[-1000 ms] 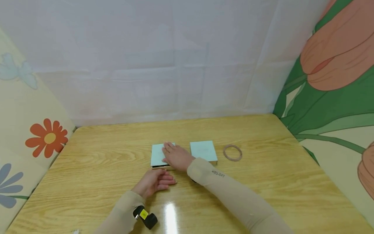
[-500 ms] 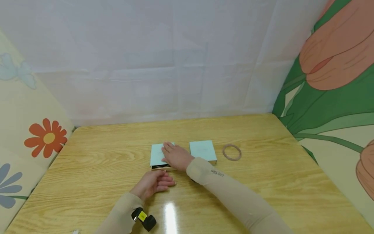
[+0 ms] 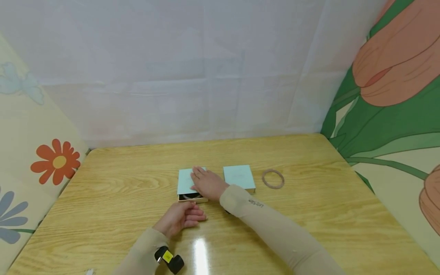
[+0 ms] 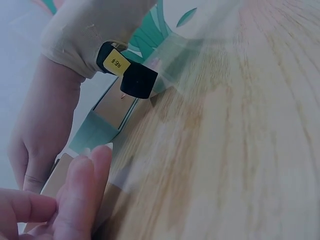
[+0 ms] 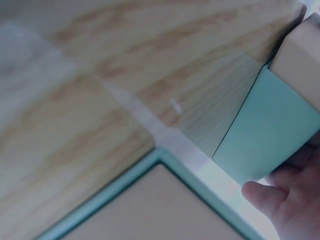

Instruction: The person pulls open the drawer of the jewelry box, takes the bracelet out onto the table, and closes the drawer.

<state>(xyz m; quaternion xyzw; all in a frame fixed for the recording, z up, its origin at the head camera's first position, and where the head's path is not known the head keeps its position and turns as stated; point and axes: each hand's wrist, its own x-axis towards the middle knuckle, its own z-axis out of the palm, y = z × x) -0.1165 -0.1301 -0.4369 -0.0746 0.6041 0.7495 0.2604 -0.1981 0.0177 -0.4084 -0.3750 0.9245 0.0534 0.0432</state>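
A pale blue slide-out box (image 3: 185, 181) lies near the middle of the table, its cream drawer (image 3: 203, 199) partly out towards me. Inside the drawer's black lining shows part of a curved, ring-like band (image 3: 191, 196). At the drawer's front edge my left hand (image 3: 180, 217) pinches with thumb and index finger, the other fingers extended. My right hand (image 3: 209, 185) lies flat across the top of the sleeve, covering its right part. In the right wrist view, one finger (image 5: 265, 196) of that hand rests at the sleeve's edge, and the cream drawer (image 5: 300, 67) sticks out.
A second pale blue box (image 3: 238, 177), closed, stands just right of the first. Farther right lies a brownish bangle (image 3: 273, 179) on the wooden table (image 3: 137, 172). A white cloth (image 3: 206, 76) hangs behind the table. A small whitish object (image 3: 90, 272) shows at the front left.
The drawer has slid farther out towards me, showing more black lining and the curved band. My left hand has moved slightly back with it. The right hand stays on the box.
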